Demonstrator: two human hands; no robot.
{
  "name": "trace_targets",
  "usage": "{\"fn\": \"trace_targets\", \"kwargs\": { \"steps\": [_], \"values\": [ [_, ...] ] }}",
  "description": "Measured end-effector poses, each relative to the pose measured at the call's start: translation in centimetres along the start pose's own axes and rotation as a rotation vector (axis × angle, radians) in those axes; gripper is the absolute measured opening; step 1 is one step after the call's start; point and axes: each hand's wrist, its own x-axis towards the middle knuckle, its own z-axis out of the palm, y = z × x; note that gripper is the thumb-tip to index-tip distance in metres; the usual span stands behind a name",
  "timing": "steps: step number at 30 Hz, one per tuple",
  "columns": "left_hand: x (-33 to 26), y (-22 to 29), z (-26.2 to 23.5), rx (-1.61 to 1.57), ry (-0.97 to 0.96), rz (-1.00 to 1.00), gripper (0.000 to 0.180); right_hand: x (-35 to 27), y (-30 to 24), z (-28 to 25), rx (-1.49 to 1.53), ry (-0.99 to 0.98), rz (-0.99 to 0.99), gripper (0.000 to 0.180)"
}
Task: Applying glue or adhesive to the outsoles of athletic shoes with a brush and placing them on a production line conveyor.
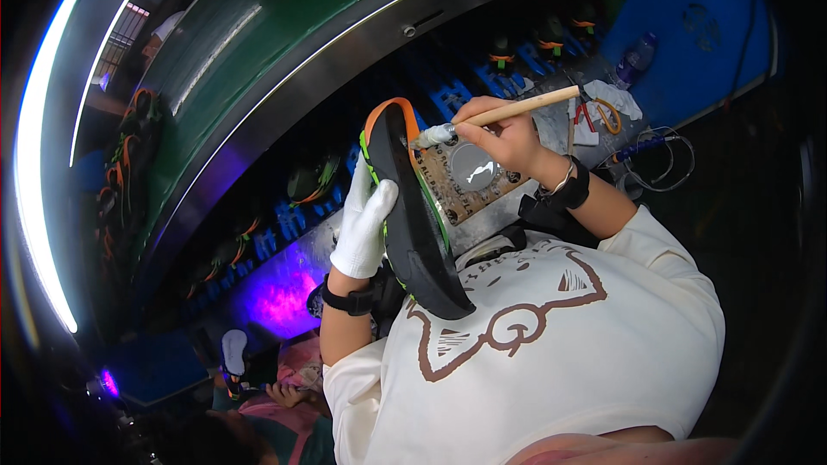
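In a white glove, my left hand [362, 228] grips a shoe upper [409, 215], dark with a green edge and an orange band at its far end. The shoe is tilted lengthwise toward my chest. Bare, my right hand [506, 133] pinches a brush [530, 105] with a pale wooden handle. Its whitish bristle end meets or nearly meets the orange band; exact contact is hard to tell. Beneath the brush, a round dish of whitish liquid [475, 165] sits on a printed brown board [461, 198].
A curved metal-edged conveyor [258, 95] carries shoes at far left. More shoes [314, 181] sit on blue holders beneath it. Right of my hand lie red-handled pliers [586, 116], an orange tape ring [609, 117], a bottle [636, 60] and coiled wire [668, 159]. Another person [289, 392] sits lower left.
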Motion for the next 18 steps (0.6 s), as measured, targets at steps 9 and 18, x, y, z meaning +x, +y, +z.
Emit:
{"fn": "trace_targets", "kwargs": {
  "steps": [9, 18],
  "values": [
    [0.2, 0.2, -0.4, 0.023, 0.013, 0.003, 0.058, -0.1, -0.4, 0.2, 0.070, 0.003, 0.026, 0.008],
    [0.7, 3.0, -2.0, 0.032, 0.158, 0.111, 0.045, -0.8, -1.6, -1.9, 0.254, 0.166, 0.045, 0.008]
  ]
}}
